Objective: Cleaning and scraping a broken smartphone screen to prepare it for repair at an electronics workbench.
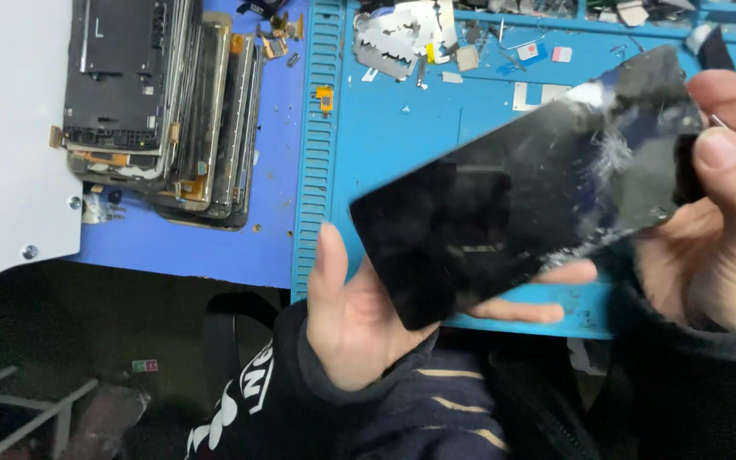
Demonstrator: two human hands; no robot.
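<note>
Held object: a black phone screen panel [521,221], cracked and whitened toward its far right end; it lies tilted, near left corner low, far right corner high, above the near edge of the mat.
Left hand [359,315]: palm up under the panel's near left end, thumb raised at its left edge, fingers [547,290] showing beyond the lower edge; the open cradle appears to carry the weight without pressing the glass.
Right hand [726,221]: closed on the shattered right end, thumb on top, other fingers behind; the grip sits at the edge, probably to steady the panel while keeping off the broken face.
Work surface: a blue ribbed repair mat [385,128] lying on a darker blue bench top [274,170]; small metal shields and loose parts [402,38] scattered at the far side, more in trays along the far rim.
Left of mat: a leaning stack of stripped phone frames and screens [163,111]; a white panel [6,128] with screws at far left.
Near field: dark sleeves, a striped garment, a dim floor below the bench.
</note>
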